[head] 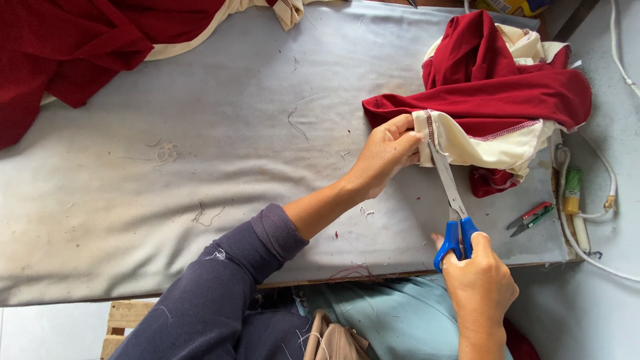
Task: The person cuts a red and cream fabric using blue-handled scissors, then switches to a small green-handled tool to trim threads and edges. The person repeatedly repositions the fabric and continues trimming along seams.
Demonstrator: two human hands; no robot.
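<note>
Head view, going left to right: a big red cloth (73,47) lies at the far left of the grey padded table (200,200); your left hand (387,155) pinches the cream edge of the red and cream garment (493,100), fingers clamped on it; the garment is soft, light and floppy, so hold it close to the cut; your right hand (481,287) grips the blue scissors (455,213), blades together at the cloth; small red snips (530,219) lie just beside.

Sewing workshop: padded table (200,167), garment piles (67,40), thread snips (530,219).
</note>
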